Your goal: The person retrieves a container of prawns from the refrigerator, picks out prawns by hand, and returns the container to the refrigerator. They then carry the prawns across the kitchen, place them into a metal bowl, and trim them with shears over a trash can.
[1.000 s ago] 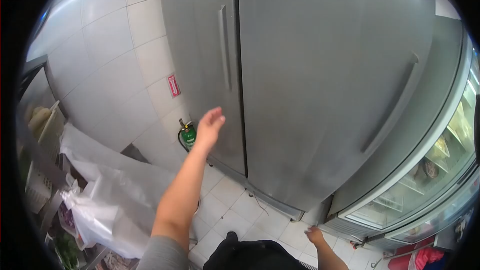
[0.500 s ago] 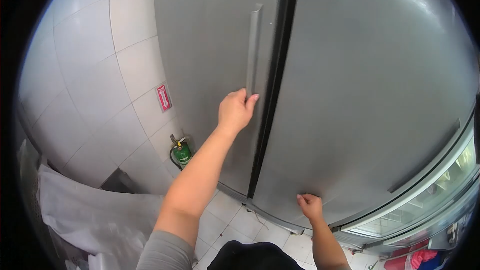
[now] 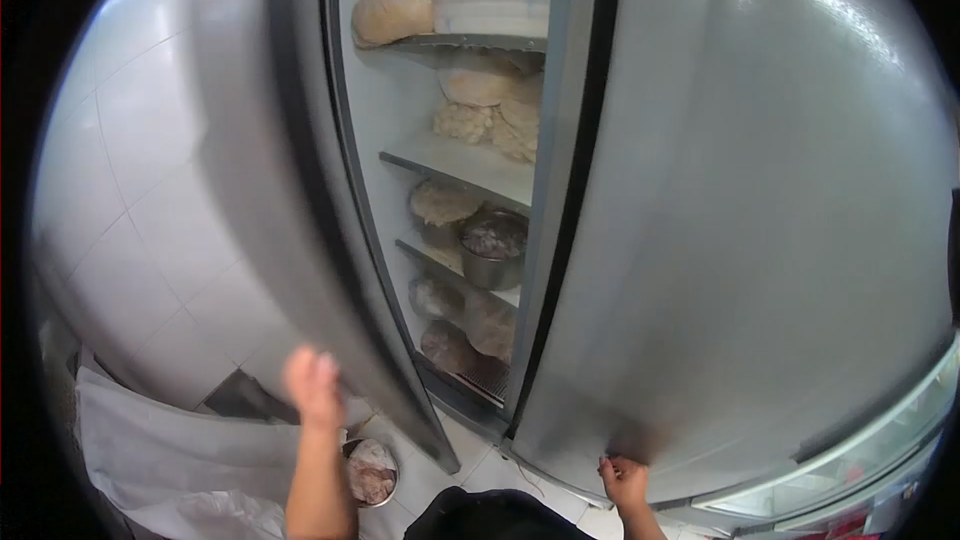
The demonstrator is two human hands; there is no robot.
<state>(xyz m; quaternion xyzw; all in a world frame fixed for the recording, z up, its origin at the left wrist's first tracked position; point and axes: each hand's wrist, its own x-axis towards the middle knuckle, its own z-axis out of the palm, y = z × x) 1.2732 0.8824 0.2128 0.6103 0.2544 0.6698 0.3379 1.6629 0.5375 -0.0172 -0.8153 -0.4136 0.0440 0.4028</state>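
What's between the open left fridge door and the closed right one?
Head view: the open fridge compartment, whose shelves hold bagged items and a metal pot, then the narrow centre post.

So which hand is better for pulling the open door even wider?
Probably the left hand: it's close to the open door, though it's too blurred to tell if they touch. The right hand is farther off, low by the shut door.

Glare streaks the right-hand door (image 3: 760,210), the left hand (image 3: 315,387) blurs, edges bow into black, light seemingly from above!
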